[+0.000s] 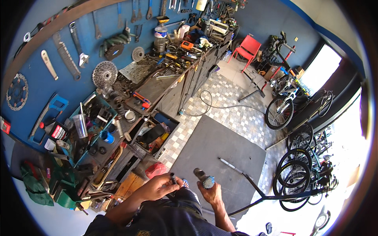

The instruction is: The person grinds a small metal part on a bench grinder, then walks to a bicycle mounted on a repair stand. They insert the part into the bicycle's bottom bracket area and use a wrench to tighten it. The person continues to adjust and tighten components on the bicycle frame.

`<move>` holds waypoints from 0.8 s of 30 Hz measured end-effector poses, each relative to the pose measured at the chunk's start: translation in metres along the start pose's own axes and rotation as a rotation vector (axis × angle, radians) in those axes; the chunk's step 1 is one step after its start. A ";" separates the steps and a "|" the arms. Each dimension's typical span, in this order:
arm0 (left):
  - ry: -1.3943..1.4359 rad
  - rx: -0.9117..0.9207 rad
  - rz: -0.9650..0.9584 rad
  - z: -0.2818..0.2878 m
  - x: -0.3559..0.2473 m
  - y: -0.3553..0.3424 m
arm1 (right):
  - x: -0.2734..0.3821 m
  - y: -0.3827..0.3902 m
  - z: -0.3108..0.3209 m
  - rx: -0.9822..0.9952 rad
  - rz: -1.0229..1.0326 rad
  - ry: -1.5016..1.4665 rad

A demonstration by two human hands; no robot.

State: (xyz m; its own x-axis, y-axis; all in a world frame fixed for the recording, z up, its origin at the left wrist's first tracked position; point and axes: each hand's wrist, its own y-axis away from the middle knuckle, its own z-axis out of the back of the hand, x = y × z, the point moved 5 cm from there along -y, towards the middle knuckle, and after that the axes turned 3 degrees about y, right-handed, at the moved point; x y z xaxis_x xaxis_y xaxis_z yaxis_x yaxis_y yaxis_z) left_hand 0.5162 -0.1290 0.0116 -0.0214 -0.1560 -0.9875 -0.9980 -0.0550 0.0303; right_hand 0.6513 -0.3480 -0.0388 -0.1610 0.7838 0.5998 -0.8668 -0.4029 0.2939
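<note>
My left hand (159,187) is closed, its thumb and fingers pinching a small dark cylindrical piece (173,179) that stands nearly upright. To the right of it, my right hand (213,193) wraps round a short metallic cylinder (199,173) with a bluish-grey, rough-looking wad (208,182) at its near end. I cannot make out what kind of part this is. The two hands are apart, in front of my body and over the near end of a dark grey mat (197,145).
A cluttered workbench (157,84) runs along the left, its open drawer (168,122) jutting out. Wrenches hang on the blue wall (88,43). A long-legged metal stand (271,196) crosses the mat at right, near several bicycles (299,169). A red chair (248,49) stands farther off.
</note>
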 end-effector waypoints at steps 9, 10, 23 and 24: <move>0.146 0.025 0.014 -0.071 0.002 -0.151 | -0.091 -0.092 0.118 -0.127 0.063 0.056; 0.156 0.023 0.050 -0.071 0.002 -0.159 | -0.091 -0.104 0.120 -0.126 0.067 0.050; 0.167 -0.399 -0.074 0.025 -0.012 -0.207 | 0.039 -0.251 0.089 -0.015 0.589 -0.237; 0.160 -0.463 -0.111 0.035 -0.015 -0.205 | 0.048 -0.257 0.090 0.025 0.624 -0.242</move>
State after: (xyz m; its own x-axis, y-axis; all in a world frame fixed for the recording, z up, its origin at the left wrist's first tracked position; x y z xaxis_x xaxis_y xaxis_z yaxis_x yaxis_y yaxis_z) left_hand 0.7189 -0.0811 0.0145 0.1291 -0.2716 -0.9537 -0.8618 -0.5064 0.0275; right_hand 0.9087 -0.2491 -0.0184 -0.5155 0.2731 0.8122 -0.6338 -0.7595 -0.1469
